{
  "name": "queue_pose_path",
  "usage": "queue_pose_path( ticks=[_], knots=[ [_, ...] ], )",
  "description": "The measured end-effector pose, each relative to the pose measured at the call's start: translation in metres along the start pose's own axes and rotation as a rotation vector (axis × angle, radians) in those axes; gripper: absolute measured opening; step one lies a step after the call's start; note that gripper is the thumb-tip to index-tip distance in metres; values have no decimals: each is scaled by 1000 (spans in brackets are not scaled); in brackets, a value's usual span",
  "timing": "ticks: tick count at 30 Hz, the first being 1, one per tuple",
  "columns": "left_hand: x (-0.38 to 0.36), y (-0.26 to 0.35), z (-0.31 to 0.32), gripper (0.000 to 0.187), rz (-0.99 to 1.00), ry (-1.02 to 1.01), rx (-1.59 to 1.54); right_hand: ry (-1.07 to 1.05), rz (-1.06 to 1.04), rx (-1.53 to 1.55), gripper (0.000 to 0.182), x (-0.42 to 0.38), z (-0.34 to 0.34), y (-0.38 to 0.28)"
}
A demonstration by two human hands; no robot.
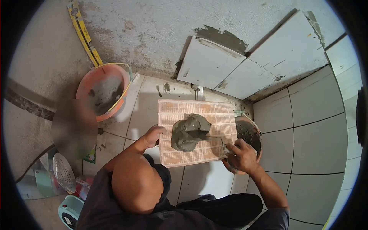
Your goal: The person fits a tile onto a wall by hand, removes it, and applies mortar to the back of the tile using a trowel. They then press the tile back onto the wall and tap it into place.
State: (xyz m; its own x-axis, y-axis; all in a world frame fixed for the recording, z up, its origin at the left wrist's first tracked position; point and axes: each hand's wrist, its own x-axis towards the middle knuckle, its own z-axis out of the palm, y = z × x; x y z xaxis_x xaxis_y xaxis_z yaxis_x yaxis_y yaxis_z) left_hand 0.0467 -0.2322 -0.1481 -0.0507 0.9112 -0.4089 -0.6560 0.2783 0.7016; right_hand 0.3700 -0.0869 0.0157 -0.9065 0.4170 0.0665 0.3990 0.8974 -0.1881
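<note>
Down on the floor, seen from the head camera, a tile (197, 132) lies face down with its ribbed, pinkish back up, and a heap of grey mortar (189, 133) sits near its middle. The left hand (155, 135) rests on the tile's left edge, fingers curled over the rim and pressing it steady. The right hand (240, 154) is closed round the handle of a trowel (216, 137) (only the shank and part of the blade show, the rest is buried in the heap), at the tile's lower right corner. Just beside that hand, touching the tile's right edge, stands a mortar bucket (251, 134) with grey mix inside. An orange bucket (102, 90) stands well apart to the upper left, beside a yellow level (85, 35) leaning on the bare wall. White wall tiles (245, 63) are already set on the wall above, with a dab of mortar at their top edge.

The heap looks thick and lopsided; if the trowel drags it too fast toward the near edge, mortar may slump off onto the floor tiles. The tile seems propped rather than flat, so a hard push could tip or slide it from under the left hand.
</note>
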Motion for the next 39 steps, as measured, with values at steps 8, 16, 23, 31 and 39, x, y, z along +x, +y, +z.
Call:
queue_pose_path(
  ticks=[8,16,23,31,39],
  knots=[
    [-4,8,7,23,-8,21,-18,-52,-9,-84,39,-12,-33,2],
    [-5,7,4,14,-7,-9,93,85,15,-54,30,26,-3,-19],
    [-2,-1,-1,12,-8,0,-3,117,125,-72,33,30,-10,19],
    [-4,1,-4,23,-72,-4,-48,-135,310,56,30,-36,-29,48],
    [1,-12,-27,30,-80,2,-80,-7,709,988,36,-96,-28,70]
  ],
)
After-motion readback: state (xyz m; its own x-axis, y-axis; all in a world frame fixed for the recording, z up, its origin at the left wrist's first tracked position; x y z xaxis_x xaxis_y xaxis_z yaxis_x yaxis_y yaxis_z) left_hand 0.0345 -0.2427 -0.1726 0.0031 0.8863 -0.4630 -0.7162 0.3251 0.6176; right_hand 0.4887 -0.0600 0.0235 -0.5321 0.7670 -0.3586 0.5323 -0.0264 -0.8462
